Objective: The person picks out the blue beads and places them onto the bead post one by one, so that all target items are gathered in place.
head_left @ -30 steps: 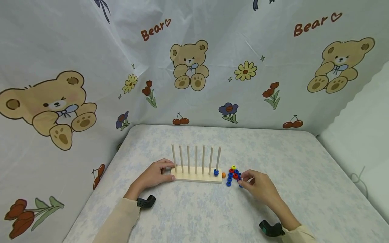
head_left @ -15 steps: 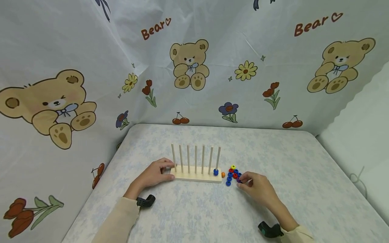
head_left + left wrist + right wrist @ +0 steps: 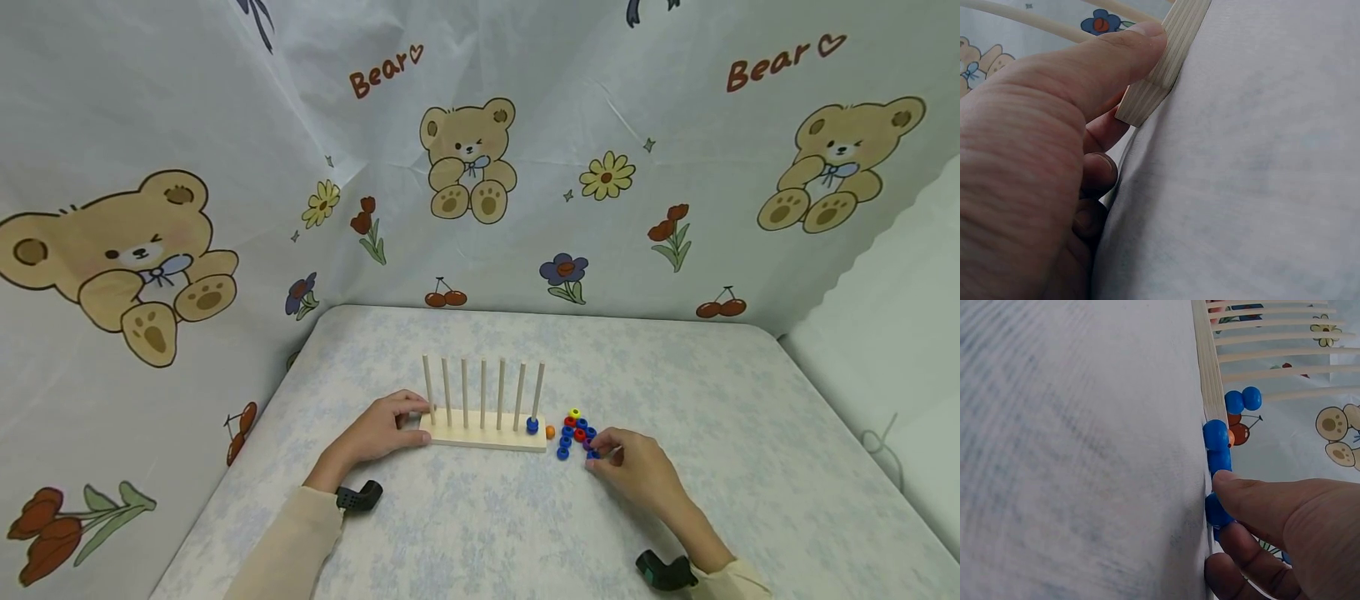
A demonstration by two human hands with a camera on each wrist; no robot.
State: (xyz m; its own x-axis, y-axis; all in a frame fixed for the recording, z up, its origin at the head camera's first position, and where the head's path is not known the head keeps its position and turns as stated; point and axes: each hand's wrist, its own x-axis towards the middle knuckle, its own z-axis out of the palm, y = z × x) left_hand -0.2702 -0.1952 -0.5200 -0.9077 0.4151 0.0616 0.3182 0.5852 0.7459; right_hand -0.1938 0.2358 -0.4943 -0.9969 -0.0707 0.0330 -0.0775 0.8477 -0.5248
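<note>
A pale wooden board with several upright pegs (image 3: 480,432) stands mid-table. Two blue beads (image 3: 1242,400) are threaded on its rightmost peg. My left hand (image 3: 386,429) grips the board's left end, with the thumb (image 3: 1141,47) along the front edge and fingers behind. Right of the board lies a loose cluster of blue, red, purple and yellow beads (image 3: 580,435). At the near right of this cluster my right hand (image 3: 637,468) pinches a blue bead (image 3: 1216,510) between thumb and index finger, down at the tabletop. Fingers partly cover that bead in the head view.
An orange bead (image 3: 551,432) lies close against the board's right end. Other blue beads (image 3: 1215,434) sit just left of the right fingertips. Behind the table (image 3: 480,533) hangs a bear-printed cloth (image 3: 525,242).
My right hand has shifted slightly at the cluster's near right edge, and the blue bead between its fingertips shows again after being covered. The left hand and board stay put.
</note>
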